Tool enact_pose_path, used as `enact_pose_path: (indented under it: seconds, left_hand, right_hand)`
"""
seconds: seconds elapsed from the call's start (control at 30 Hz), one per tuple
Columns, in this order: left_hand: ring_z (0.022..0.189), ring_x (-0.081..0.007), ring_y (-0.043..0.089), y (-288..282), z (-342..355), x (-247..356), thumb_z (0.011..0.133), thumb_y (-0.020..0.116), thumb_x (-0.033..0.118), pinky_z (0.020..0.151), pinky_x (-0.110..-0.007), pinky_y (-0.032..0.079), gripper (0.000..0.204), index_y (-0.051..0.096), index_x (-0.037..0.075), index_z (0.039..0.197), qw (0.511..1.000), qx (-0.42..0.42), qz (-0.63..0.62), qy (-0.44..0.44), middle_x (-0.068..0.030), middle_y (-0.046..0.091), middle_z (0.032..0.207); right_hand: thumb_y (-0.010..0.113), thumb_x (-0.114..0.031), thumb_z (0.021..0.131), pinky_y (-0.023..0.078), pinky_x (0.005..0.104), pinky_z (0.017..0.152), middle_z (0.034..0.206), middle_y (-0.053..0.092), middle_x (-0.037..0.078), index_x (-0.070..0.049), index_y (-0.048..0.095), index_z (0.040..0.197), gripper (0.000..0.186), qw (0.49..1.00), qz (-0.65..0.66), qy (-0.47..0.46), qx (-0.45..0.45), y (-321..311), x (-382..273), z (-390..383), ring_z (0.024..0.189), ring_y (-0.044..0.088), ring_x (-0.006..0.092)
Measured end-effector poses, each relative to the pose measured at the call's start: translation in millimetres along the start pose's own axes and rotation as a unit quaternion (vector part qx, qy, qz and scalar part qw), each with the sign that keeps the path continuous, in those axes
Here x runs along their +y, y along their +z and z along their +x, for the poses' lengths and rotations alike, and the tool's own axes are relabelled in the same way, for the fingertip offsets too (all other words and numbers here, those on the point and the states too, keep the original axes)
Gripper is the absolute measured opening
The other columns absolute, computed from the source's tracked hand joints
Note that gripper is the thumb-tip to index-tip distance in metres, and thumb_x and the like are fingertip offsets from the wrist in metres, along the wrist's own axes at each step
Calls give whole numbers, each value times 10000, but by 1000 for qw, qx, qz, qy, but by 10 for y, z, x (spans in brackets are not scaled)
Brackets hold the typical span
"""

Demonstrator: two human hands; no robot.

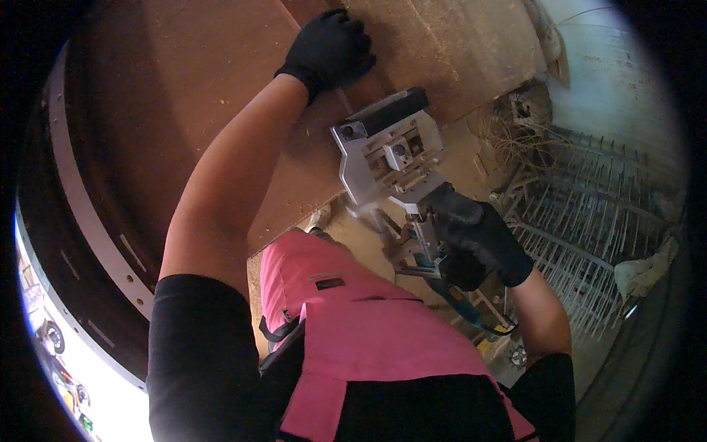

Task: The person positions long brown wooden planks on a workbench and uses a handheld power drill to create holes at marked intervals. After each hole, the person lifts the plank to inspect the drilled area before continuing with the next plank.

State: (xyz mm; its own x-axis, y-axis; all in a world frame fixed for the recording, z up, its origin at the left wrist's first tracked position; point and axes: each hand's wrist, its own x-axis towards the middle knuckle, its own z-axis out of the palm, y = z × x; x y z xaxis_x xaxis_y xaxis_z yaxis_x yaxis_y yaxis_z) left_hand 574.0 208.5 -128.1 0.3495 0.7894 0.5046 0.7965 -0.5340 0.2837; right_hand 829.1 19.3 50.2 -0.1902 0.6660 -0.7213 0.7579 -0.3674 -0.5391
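My left hand, in a black glove, rests on a wide brown board at the top of the view. Its fingers are curled, and whatever may be under them is hidden. On the right, my black-gloved right hand is closed round the dark handle of a power tool. The tool has a silver metal guide frame with a black bar along its upper edge. Part of a teal body shows below my right hand. The frame's upper end is at the board's near edge; whether it touches cannot be told.
Sawdust lies over a second, dusty panel at upper right. A metal rack with many thin rods stands on the right, with tangled cord beside its top. A pale curved metal edge runs along the left.
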Motion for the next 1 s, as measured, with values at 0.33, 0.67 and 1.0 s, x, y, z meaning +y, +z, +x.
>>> enact_pose_path:
  seconds: [0.33,0.67,1.0]
  left_hand:
    - [927,-336,583,-72,100,102,831,584,286,960,-449,433,277,735,56,793,999,-34,8,29,-152,668,874]
    - [883,-324,590,-119,90,151,810,600,277,945,-457,429,251,737,79,741,998,-48,2,38,-132,668,828]
    - [913,-330,593,-166,145,189,787,626,214,903,-448,459,195,731,52,814,997,-33,-66,-38,-143,673,907]
  right_hand:
    - [742,-112,800,503,324,892,1110,668,74,-18,627,1187,415,997,-23,68,-29,-178,-74,12,1009,627,160]
    - [734,-105,792,476,324,938,1156,662,80,-18,622,1200,432,992,52,92,-70,-223,-144,15,1041,623,180]
    - [740,-129,780,473,329,950,1133,670,96,-29,634,1168,415,997,9,27,-70,-267,-82,107,1034,628,178]
